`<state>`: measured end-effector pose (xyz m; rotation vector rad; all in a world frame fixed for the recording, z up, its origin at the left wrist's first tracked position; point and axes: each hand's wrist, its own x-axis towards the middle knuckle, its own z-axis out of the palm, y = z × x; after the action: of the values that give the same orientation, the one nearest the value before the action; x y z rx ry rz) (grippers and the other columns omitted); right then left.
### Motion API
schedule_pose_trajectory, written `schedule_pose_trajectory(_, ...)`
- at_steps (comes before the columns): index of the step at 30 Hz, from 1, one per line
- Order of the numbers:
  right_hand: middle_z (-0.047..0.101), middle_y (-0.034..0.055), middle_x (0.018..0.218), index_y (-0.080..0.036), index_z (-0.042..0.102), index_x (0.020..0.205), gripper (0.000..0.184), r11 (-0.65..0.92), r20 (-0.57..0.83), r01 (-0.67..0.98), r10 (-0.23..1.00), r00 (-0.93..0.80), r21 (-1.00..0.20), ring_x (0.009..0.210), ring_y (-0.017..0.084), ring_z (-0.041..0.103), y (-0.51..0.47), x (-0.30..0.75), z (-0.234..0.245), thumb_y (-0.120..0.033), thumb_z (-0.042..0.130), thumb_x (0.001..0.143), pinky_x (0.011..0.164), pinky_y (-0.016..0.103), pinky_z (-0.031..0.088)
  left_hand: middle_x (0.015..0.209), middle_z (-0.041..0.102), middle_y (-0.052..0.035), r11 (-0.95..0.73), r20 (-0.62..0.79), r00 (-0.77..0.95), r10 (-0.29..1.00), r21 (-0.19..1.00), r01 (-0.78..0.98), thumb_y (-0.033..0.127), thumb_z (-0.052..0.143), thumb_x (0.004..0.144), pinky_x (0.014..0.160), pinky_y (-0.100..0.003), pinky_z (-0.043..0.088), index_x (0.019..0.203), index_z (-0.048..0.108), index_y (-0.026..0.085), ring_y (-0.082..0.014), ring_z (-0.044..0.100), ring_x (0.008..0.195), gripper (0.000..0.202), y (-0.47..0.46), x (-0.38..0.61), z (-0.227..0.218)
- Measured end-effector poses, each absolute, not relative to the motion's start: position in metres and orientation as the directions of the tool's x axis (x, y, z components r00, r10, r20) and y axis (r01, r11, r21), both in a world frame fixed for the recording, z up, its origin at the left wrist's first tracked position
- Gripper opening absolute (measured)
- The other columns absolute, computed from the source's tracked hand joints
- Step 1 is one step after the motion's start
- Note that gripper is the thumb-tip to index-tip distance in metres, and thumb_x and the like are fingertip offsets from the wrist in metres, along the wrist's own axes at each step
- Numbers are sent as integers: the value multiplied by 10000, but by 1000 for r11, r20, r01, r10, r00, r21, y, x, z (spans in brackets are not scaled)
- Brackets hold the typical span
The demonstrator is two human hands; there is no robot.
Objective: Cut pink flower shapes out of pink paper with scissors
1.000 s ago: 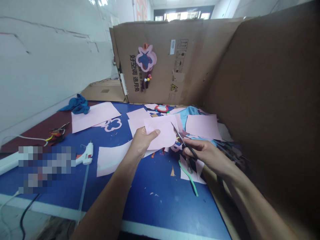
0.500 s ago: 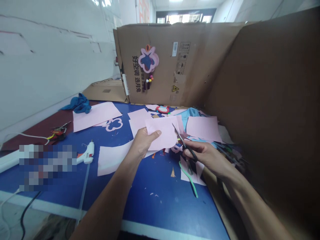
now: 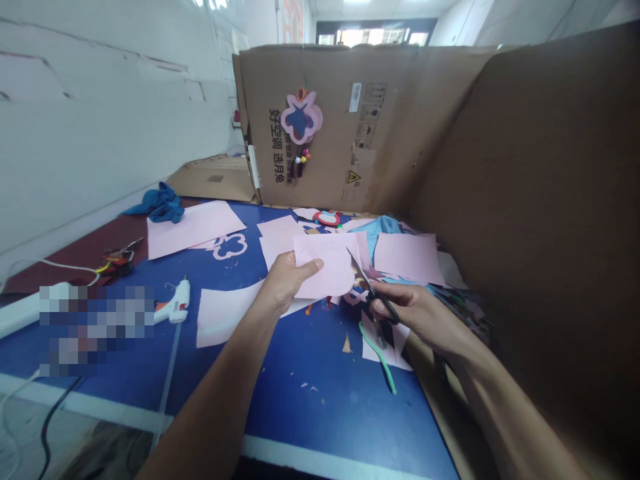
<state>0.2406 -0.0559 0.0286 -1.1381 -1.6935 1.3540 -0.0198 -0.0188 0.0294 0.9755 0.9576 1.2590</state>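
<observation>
Left hand (image 3: 289,279), one: gripped a pink sheet (image 3: 327,270) by its left side, thumb on top, above the blue table (image 3: 320,413). Right hand (image 3: 407,303), one: was closed around the handles of dark scissors (image 3: 391,313), blades pointing away at the sheet's right edge; contact with the paper could not be told. Green strip (image 3: 385,370), one: lay near the right hand, partly over pink paper (image 3: 400,363). White glue gun (image 3: 179,307), one: lay left of the left hand, well apart.
</observation>
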Motion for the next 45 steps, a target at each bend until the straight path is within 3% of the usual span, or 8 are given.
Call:
schedule_pose_trajectory(5,760,45,1085,-289,791,1291,520,61,-18,190,923,-385,-980,925,214,626,-55,240,26,-539,835,837,857,334,490,1005,818,-129,59,-40,72,997,955,-290,248,866,716,877,-402,602,1050,785,136,-298,770,981,361,-19,-19,31)
schedule_pose_trajectory(10,768,32,956,-299,773,1321,530,63,-22,207,923,-384,-976,909,226,645,-54,242,23,-543,820,852,859,355,508,993,817,-133,75,-54,82,995,960,-271,246,857,731,868,-404,608,1047,780,132,-301,769,988,345,-21,-18,31)
schedule_pose_trajectory(15,772,45,1008,-275,803,1272,543,61,-16,202,932,-362,-978,869,219,633,-54,242,23,-558,846,812,835,356,511,989,817,-131,86,-64,89,994,959,-269,245,855,736,856,-398,609,1050,775,131,-293,774,964,344,-20,-19,30)
schedule_pose_trajectory(23,683,11,820,-215,817,1226,560,37,-51,243,938,-342,-969,741,172,523,-55,242,26,-571,836,793,771,344,470,1011,818,-141,101,-70,122,990,956,-275,226,835,767,854,-399,612,1072,779,138,-296,777,962,323,-19,-22,29)
schedule_pose_trajectory(31,633,-8,795,-228,815,1238,527,48,-31,196,925,-380,-979,713,148,462,-55,242,27,-534,837,810,746,321,433,1037,815,-148,113,-80,121,989,948,-297,232,848,750,859,-399,609,1091,776,126,-295,779,950,364,-20,-20,31)
schedule_pose_trajectory(45,710,23,899,-247,791,1291,577,26,-63,228,925,-374,-973,794,183,555,-54,247,24,-563,836,810,808,344,478,990,820,-138,111,-83,120,989,961,-253,223,833,767,874,-412,614,1059,781,139,-296,777,967,308,-20,-22,31)
